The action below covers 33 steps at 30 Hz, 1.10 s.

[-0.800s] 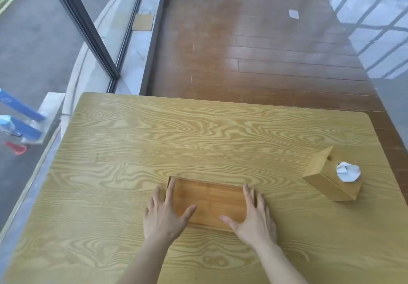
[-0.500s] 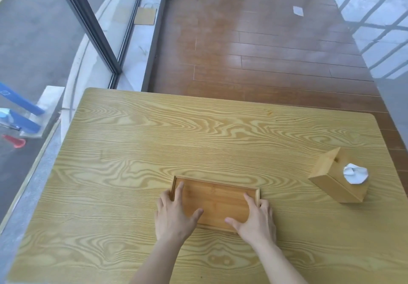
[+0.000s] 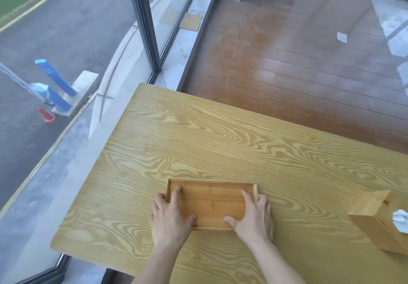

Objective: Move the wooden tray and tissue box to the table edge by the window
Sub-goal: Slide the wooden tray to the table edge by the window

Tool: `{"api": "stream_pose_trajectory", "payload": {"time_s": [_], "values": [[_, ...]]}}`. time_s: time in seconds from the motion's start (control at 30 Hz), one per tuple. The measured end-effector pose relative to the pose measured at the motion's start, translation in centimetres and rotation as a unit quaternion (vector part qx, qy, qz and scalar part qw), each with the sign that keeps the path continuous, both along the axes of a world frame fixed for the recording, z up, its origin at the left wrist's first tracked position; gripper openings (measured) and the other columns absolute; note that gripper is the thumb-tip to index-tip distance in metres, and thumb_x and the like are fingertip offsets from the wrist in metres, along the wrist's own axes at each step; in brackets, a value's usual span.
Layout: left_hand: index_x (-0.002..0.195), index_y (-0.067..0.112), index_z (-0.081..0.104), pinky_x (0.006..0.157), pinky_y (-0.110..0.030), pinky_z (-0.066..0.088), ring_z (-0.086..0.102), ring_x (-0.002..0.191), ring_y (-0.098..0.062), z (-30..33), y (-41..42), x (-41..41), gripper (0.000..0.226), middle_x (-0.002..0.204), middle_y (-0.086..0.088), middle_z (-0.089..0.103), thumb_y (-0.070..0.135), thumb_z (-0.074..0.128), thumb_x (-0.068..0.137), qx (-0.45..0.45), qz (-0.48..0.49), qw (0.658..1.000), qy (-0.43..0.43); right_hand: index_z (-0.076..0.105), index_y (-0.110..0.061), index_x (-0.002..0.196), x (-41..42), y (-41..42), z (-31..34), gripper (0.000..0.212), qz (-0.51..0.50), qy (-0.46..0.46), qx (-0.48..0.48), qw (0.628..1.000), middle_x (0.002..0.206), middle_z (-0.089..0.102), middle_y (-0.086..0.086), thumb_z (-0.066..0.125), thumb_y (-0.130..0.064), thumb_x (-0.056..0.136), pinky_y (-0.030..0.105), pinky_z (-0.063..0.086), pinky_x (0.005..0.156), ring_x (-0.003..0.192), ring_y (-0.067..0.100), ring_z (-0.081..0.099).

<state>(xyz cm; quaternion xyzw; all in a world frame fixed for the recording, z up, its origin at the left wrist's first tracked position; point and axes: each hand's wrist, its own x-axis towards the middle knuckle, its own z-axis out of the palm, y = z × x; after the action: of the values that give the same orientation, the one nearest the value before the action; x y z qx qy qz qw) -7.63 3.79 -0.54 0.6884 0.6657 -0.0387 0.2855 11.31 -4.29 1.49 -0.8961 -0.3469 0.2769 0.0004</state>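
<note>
one wooden tray (image 3: 210, 204) between two hands, left hand (image 3: 169, 218) and right hand (image 3: 254, 218); one tissue box (image 3: 379, 222)

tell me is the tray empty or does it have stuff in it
Empty. The tray shows bare wood across its floor; only fingers of the left hand and right hand reach over its ends.

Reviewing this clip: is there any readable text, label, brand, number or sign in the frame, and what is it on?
No readable text anywhere.
Blue post outside the window: a small pale mark, too blurred to read.
Wooden tray, tissue box and table: no lettering visible.
</note>
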Motion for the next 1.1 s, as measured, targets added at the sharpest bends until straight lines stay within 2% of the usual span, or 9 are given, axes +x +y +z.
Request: {"api": "stream_pose_trajectory", "payload": {"time_s": [0.1, 0.3, 0.6, 0.73, 0.93, 1.1], "values": [[0.153, 0.042, 0.027, 0.103, -0.044, 0.047, 0.036, 0.134, -0.029, 0.0, 1.3, -2.9, 0.1, 0.138, -0.009, 0.031, 0.059, 0.081, 0.07, 0.005, 0.061, 0.998, -0.012, 0.032, -0.038, 0.16, -2.0, 3.7, 0.2, 0.098, 0.043, 0.002, 0.014, 0.999, 0.148, 0.032, 0.007, 0.081, -0.064, 0.079, 0.04, 0.051, 0.104, 0.138, 0.028, 0.037], [0.152, 0.04, 0.028, 0.099, -0.046, 0.05, 0.035, 0.137, -0.031, 0.6, 3.8, -8.5, 0.093, 0.14, -0.011, 0.029, 0.057, 0.077, 0.075, 0.011, 0.178, 0.983, -0.04, 0.047, -0.035, 0.154, -6.4, 12.5, 0.8, 0.081, 0.141, -0.002, 0.055, 0.988, 0.141, 0.043, 0.008, 0.07, -0.07, 0.085, 0.042, 0.049, 0.102, 0.13, 0.029, 0.043], [0.152, 0.035, 0.035, 0.099, -0.044, 0.048, 0.043, 0.126, -0.035, 0.2, 6.1, -13.8, 0.081, 0.126, -0.01, 0.035, 0.048, 0.075, 0.084, 0.013, 0.334, 0.937, -0.102, 0.055, -0.03, 0.148, -14.0, 24.3, 1.0, 0.065, 0.275, -0.002, 0.09, 0.957, 0.149, 0.044, 0.016, 0.065, -0.062, 0.092, 0.05, 0.049, 0.106, 0.137, 0.036, 0.04], [0.153, 0.035, 0.035, 0.1, -0.041, 0.047, 0.048, 0.119, -0.033, -0.7, 6.5, -14.5, 0.083, 0.114, -0.001, 0.027, 0.047, 0.077, 0.082, 0.008, 0.373, 0.92, -0.122, 0.058, -0.029, 0.146, -16.6, 27.9, 0.2, 0.061, 0.311, -0.002, 0.094, 0.946, 0.149, 0.045, 0.016, 0.065, -0.06, 0.093, 0.05, 0.046, 0.106, 0.138, 0.037, 0.04], [0.157, 0.035, 0.027, 0.099, -0.038, 0.046, 0.05, 0.116, -0.032, -1.8, 7.2, -15.2, 0.088, 0.113, 0.0, 0.023, 0.05, 0.074, 0.083, -0.021, 0.384, 0.915, -0.121, 0.063, -0.028, 0.14, -19.3, 31.4, -1.5, 0.057, 0.329, 0.002, 0.098, 0.939, 0.155, 0.045, 0.015, 0.067, -0.058, 0.092, 0.052, 0.044, 0.11, 0.142, 0.038, 0.038], [0.157, 0.038, 0.022, 0.085, -0.03, 0.046, 0.045, 0.088, -0.019, -2.3, 7.2, -16.1, 0.091, 0.113, 0.003, 0.022, 0.055, 0.072, 0.083, -0.034, 0.365, 0.925, -0.099, 0.062, -0.033, 0.14, -20.2, 32.9, -2.4, 0.058, 0.334, 0.06, 0.096, 0.936, 0.162, 0.043, 0.011, 0.07, -0.06, 0.089, 0.054, 0.038, 0.119, 0.15, 0.034, 0.032]]}}
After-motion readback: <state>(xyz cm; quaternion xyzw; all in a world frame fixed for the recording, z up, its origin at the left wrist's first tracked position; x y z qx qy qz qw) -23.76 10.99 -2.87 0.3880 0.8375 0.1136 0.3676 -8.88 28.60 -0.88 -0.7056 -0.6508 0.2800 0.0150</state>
